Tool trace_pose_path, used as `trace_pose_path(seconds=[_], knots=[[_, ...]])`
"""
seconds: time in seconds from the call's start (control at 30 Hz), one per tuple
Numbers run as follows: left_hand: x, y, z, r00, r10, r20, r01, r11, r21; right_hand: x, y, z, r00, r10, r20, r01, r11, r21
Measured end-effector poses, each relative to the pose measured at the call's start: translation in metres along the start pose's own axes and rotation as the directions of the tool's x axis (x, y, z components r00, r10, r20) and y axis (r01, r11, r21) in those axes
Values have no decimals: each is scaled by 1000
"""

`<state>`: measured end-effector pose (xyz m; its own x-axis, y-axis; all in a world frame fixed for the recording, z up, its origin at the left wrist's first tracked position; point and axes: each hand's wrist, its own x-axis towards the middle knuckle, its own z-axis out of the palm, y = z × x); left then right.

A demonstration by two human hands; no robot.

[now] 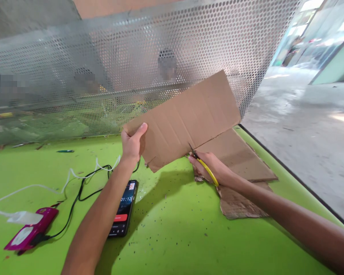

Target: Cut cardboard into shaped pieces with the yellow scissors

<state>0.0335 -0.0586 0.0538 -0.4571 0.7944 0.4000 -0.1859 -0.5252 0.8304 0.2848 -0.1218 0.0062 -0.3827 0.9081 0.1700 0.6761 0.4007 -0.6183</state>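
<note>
In the head view, the left hand (132, 145) has its grip closed on the near left part of a cardboard sheet (189, 114), with the thumb flat on its face; the sheet is held tilted above the green worktop (172, 229). The right hand (212, 164) has its grip closed around a yellow-handled cutting tool (208, 170), whose dark tip is at the lower edge of the sheet; how far its blades are open, I cannot tell. Another cardboard panel (235, 154) lies just below, on the right. To cut well, I would judge, the sheet should be kept taut, the tool guided along the line between the two panels, and the left fingers kept well away from the blades.
</note>
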Motion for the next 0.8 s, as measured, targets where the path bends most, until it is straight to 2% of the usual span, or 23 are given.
trace_pose_path(seconds=[0.27,0.8], knots=[[1,-4,-1,998,-32,51,32,999,0,1,2,1,999,5,-35,-6,999,-40],[-3,-3,2,999,-37,38,36,999,27,3,10,5,998,4,-66,-12,991,-134]])
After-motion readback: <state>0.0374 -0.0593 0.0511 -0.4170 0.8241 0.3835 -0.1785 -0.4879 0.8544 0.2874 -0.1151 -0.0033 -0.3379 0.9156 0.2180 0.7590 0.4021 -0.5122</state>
